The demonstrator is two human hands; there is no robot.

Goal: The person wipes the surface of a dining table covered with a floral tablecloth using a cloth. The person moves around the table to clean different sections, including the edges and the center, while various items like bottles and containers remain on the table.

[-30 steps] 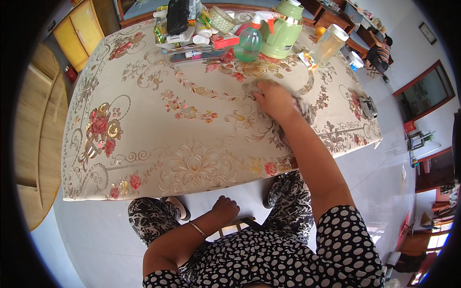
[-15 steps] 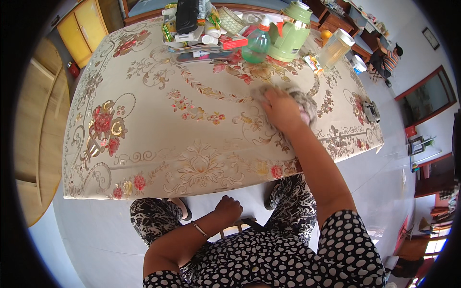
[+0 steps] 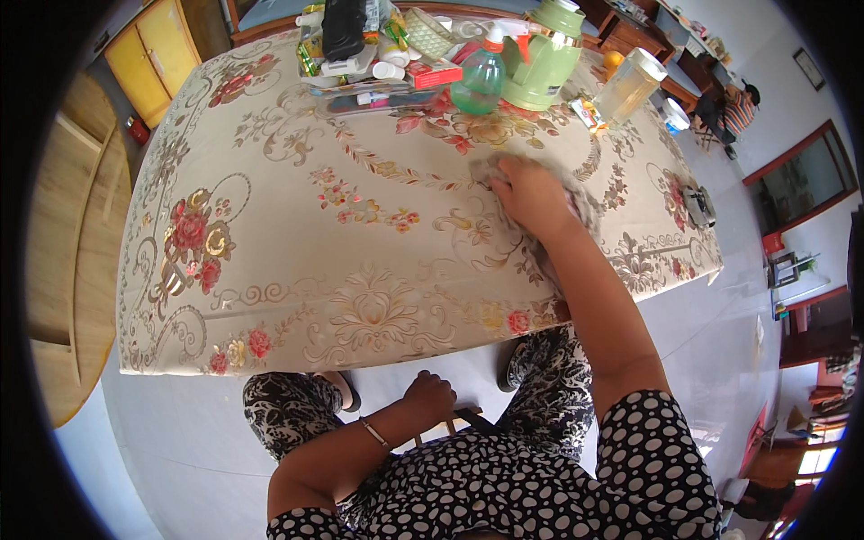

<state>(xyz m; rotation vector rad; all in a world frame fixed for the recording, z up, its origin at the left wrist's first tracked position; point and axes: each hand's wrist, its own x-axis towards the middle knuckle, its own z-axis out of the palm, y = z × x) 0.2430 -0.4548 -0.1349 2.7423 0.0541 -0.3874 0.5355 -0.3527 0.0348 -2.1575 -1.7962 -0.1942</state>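
My right hand (image 3: 535, 196) presses a crumpled grey-brown patterned cloth (image 3: 486, 171) against the tablecloth (image 3: 297, 243), right of its middle. Part of the cloth shows beyond the fingertips and along the hand's right side; the palm hides the rest. The table cover is cream with red roses and golden scrolls. My left hand (image 3: 428, 397) is held as a fist above my lap, just off the table's near edge, with nothing visible in it.
Along the far side stand a spray bottle (image 3: 480, 79) with green liquid, a light green thermos (image 3: 543, 58), a clear jar (image 3: 632, 85) and a pile of small packages with a red box (image 3: 434, 73). A metal object (image 3: 697, 207) lies near the right edge. Another person (image 3: 727, 112) sits far right.
My right hand and the cloth have shifted only slightly on the table. The left fist stays nearly in place.
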